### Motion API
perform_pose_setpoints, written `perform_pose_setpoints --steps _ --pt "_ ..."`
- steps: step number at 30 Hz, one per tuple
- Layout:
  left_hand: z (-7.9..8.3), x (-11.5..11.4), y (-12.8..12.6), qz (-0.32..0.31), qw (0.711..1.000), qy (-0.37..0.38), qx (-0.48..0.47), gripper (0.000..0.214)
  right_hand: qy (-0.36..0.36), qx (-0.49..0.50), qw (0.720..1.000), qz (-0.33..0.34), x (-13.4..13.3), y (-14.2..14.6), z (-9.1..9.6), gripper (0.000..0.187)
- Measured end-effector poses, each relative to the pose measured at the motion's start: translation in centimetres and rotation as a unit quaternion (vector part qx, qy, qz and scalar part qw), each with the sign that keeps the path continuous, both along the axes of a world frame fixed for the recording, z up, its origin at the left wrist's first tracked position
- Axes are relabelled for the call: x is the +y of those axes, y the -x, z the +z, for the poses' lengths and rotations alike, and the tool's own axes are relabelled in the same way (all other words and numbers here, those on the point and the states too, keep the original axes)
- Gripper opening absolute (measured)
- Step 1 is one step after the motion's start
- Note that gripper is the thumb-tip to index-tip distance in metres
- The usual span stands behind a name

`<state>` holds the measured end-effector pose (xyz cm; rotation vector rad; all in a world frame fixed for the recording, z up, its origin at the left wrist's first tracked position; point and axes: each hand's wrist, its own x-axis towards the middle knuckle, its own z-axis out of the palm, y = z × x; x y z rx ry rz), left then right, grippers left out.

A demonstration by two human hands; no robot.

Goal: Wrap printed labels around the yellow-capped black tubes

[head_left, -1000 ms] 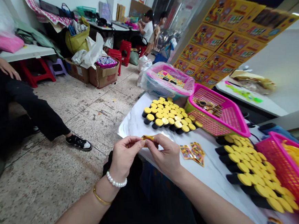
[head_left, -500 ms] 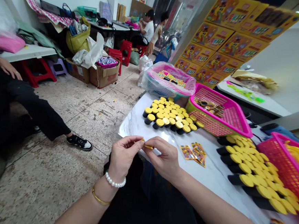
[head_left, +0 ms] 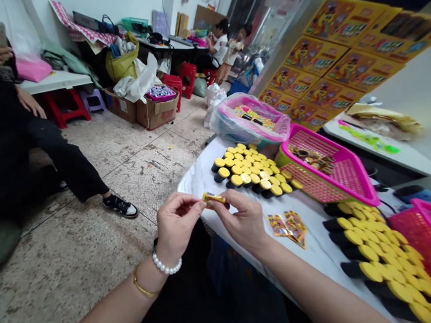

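the left grip (head_left: 177, 225) and right grip (head_left: 244, 221) both pinch a small yellow packet (head_left: 214, 198) near the white table (head_left: 197, 175).

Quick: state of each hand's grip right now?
Left hand: closed, fingertips pinching one end of a small, oblong, glossy yellow printed packet.
Right hand: closed, holding the same packet by its other end.

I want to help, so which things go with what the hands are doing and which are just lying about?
Likely belong:
small yellow packet, held by the left hand and right hand
flat packets
perhaps the yellow-capped black tubes

Probably just lying about:
red stools
cardboard boxes
pink bag
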<state>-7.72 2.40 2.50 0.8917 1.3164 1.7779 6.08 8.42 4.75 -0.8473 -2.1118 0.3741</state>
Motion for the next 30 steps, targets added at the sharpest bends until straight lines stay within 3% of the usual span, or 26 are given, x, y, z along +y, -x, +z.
perform_pose_setpoints --steps 7,12,14,18,22,30 --pt "-0.6 0.3 0.3 -0.066 0.991 0.031 -0.116 0.017 0.0 0.008 1.0 0.023 -0.2 0.1 0.0 0.015" --pt "-0.5 0.6 0.2 -0.102 0.984 0.046 -0.139 0.02 -0.007 -0.004 1.0 0.02 -0.3 0.1 -0.2 0.018" --pt "-0.4 0.6 0.2 -0.079 0.984 0.049 -0.151 0.025 -0.012 -0.01 1.0 0.019 -0.4 0.1 -0.2 0.022" --pt "-0.3 0.2 0.2 0.038 0.991 0.029 -0.127 0.031 -0.012 -0.008 1.0 0.009 -0.3 0.1 -0.1 0.02" --pt "-0.1 -0.6 0.1 0.01 0.998 0.026 -0.053 0.016 -0.011 0.018 1.0 0.011 -0.2 0.2 -0.5 0.015" --pt "-0.1 -1.0 -0.2 0.016 1.0 0.011 -0.013 0.012 -0.016 0.007 0.999 0.035 -0.4 -0.1 -1.4 0.021"
